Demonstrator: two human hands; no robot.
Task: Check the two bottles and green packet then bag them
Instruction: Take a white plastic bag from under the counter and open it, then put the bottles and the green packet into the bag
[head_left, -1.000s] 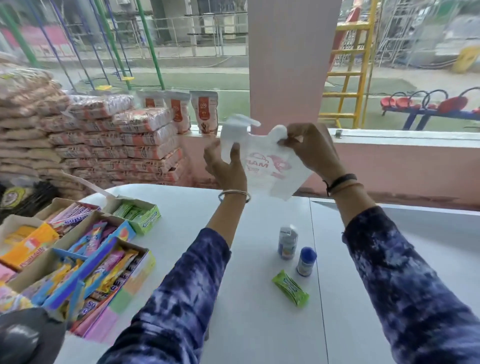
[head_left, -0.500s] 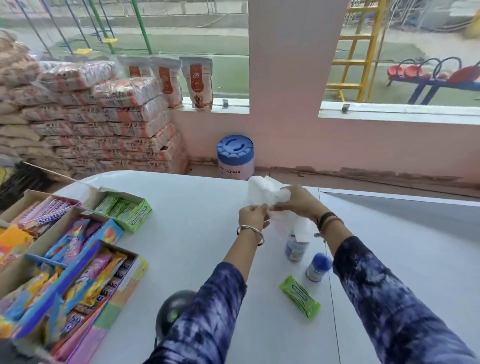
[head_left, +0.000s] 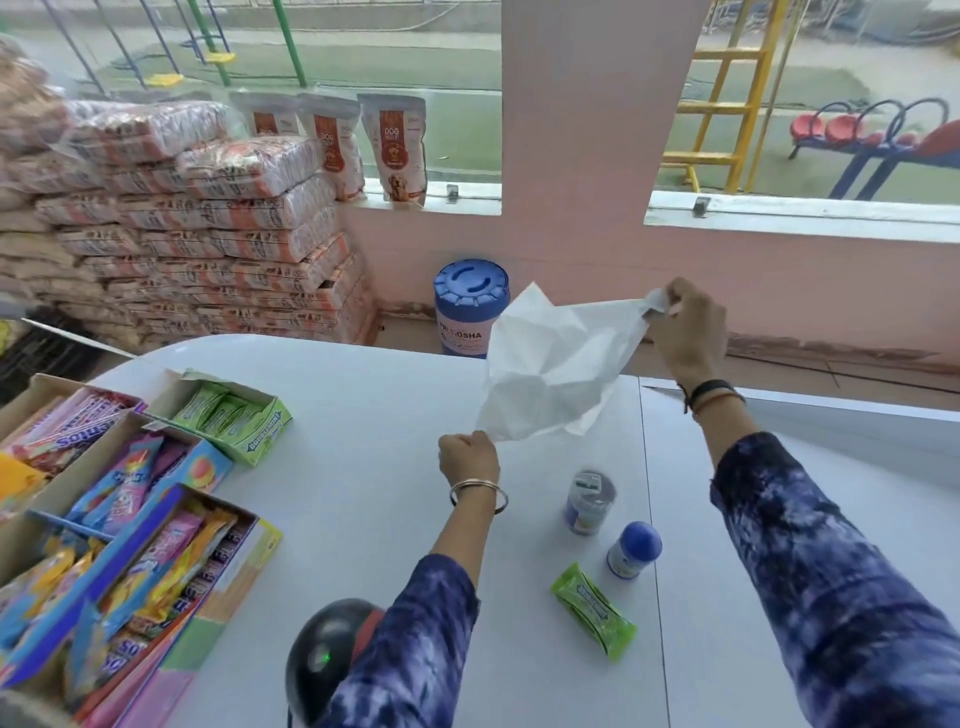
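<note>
Hands work above the far half of the white tabletop (head_left: 363, 415), stretching a crumpled white plastic bag (head_left: 556, 364) between them. The left hand (head_left: 467, 457) is closed in a fist on the bag's lower corner, low over the tabletop, while the right hand (head_left: 691, 327) pinches the bag's upper end, raised and well apart from the left; whether the bag's mouth is open cannot be made out among the folds. Under the bag, near the seam that runs across the tabletop, stand 2 bottles: a grey-capped bottle (head_left: 589, 501) with a blurred label, and just beside it toward the near edge a blue-capped bottle (head_left: 634, 548), both upright and seen mostly from above. The green packet (head_left: 595, 610) lies flat just beside the blue-capped bottle, closer to the near edge, touching neither bottle; its print is too small to read fully. Along the left edge sit open candy boxes (head_left: 119, 525), partly cut off by the frame, and a green gum box (head_left: 234, 415) stands behind them. A dark rounded object (head_left: 322, 660) with a small green light sits at the near edge, half hidden by the left sleeve (head_left: 410, 639). Beyond the far edge, a blue-lidded tub (head_left: 470, 306) stands on the floor, its lower part hidden behind the tabletop and its side partly behind the bag.
</note>
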